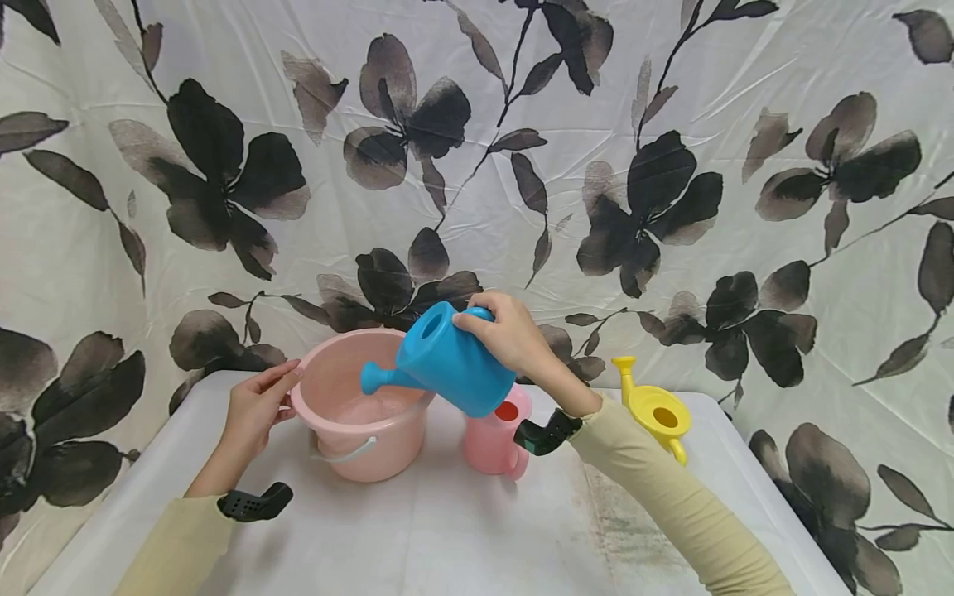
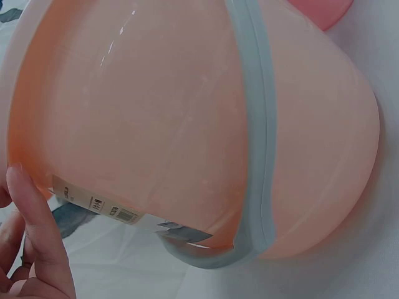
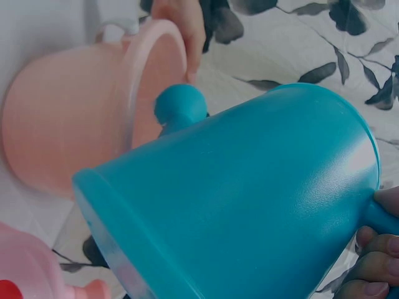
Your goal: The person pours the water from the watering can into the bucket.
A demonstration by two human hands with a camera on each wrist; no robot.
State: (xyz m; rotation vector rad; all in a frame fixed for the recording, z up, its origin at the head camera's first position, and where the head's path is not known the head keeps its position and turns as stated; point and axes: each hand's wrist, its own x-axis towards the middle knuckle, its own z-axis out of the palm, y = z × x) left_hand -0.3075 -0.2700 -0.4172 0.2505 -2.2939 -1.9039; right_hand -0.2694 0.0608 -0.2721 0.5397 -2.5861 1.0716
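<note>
Backdrop of floral cloth [image 1: 522, 223] hangs behind the bucket [image 1: 383, 455]; white-covered table [image 1: 335, 546] lies beneath it. The bucket stands upright, opening up, its pale bail [image 2: 259, 124] lowered across the outer wall; contents cannot be made out. The blue can [image 1: 455, 364] is held in the air at the bucket's right, tipped so that its spout [image 1: 387, 378] points over the bucket's opening. Progress (judgement): lift and alignment look done, pouring appears in hand; no stream is visible, so whether anything runs out cannot be told. Probably left: finish the pour, level the blue can, set it down. The pink can [image 1: 484, 447] stands just right of the bucket, partly hidden by the blue can; the yellow can [image 1: 643, 406] stands farther right, well apart from the bucket. No hand is on either; whether they belong to the work is unclear. The right hand [image 1: 510, 335], up and right of the bucket, grips the blue can's handle; the can's body lies on the bucket side of that hand, slanting below it. The left hand [image 1: 253, 406], at the bucket's left, pinches the rim, thumb outside; the blue can is across the opening from it, not touching. A small label [image 2: 93, 199] sits on the bucket near that thumb.
</note>
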